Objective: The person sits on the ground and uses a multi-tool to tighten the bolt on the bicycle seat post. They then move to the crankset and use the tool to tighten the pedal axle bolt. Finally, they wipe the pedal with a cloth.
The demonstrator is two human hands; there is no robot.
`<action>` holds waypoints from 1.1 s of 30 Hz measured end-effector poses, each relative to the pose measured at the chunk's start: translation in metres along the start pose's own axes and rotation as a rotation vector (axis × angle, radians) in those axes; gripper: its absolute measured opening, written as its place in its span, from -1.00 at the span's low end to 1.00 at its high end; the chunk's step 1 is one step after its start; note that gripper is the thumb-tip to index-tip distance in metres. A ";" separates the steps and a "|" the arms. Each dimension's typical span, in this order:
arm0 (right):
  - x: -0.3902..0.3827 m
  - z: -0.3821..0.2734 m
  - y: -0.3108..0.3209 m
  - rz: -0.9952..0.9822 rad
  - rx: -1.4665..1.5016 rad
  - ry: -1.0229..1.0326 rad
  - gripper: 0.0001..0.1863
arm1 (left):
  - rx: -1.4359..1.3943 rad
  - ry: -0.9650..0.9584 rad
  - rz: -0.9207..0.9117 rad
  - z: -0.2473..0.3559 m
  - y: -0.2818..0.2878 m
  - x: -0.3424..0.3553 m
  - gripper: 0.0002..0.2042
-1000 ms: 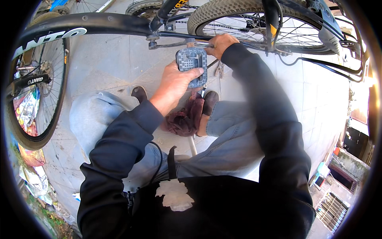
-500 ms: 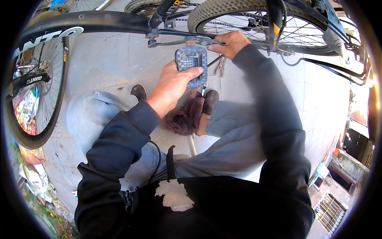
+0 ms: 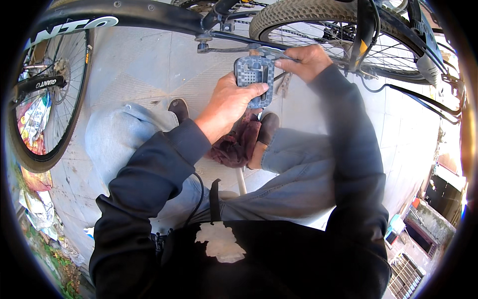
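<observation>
A grey and black bicycle pedal (image 3: 255, 79) sits at the end of a crank arm (image 3: 226, 49), in front of the bike frame. My left hand (image 3: 233, 102) is closed round the pedal's left side and near edge, the thumb lying across its face. To the right of it, my right hand (image 3: 311, 62) pinches the end of a flat metal spanner (image 3: 280, 54). The spanner's other end reaches the pedal axle where it meets the crank; its exact fit there is too small to make out.
Behind the pedal stands the black bicycle frame (image 3: 149, 16) with a knobby tyre (image 3: 298, 17). Another spoked wheel (image 3: 55, 94) is at left. A dark red cloth (image 3: 238, 147) lies by my foot. A rusty tool (image 3: 285, 84) rests on the tiled floor (image 3: 199, 74) below my right hand.
The whole scene has shifted to the right in the picture. My right hand with the spanner sits slightly lower relative to the pedal. My left hand keeps its hold on the pedal.
</observation>
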State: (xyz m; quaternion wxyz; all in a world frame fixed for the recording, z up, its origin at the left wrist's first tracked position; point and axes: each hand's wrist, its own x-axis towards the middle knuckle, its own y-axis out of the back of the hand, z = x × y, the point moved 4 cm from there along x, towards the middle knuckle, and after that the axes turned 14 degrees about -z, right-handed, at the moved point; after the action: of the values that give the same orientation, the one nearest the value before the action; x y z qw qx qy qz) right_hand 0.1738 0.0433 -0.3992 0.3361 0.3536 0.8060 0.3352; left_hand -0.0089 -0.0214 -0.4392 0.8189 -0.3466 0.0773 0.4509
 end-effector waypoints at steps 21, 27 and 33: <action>-0.002 -0.018 0.002 0.195 -0.427 0.105 -0.77 | 0.021 0.016 0.007 0.002 -0.001 0.000 -0.77; -0.003 -0.025 0.007 0.191 -0.510 0.161 -0.77 | 0.016 0.008 -0.010 0.000 0.001 0.002 -0.77; -0.004 -0.029 0.006 0.205 -0.522 0.098 -0.78 | 0.033 0.029 0.010 0.002 -0.001 0.001 -0.77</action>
State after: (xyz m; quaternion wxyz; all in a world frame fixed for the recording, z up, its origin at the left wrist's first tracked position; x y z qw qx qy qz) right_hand 0.1555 0.0344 -0.3778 0.3410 0.3179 0.6677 0.5803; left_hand -0.0081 -0.0194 -0.4378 0.8211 -0.3393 0.0984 0.4484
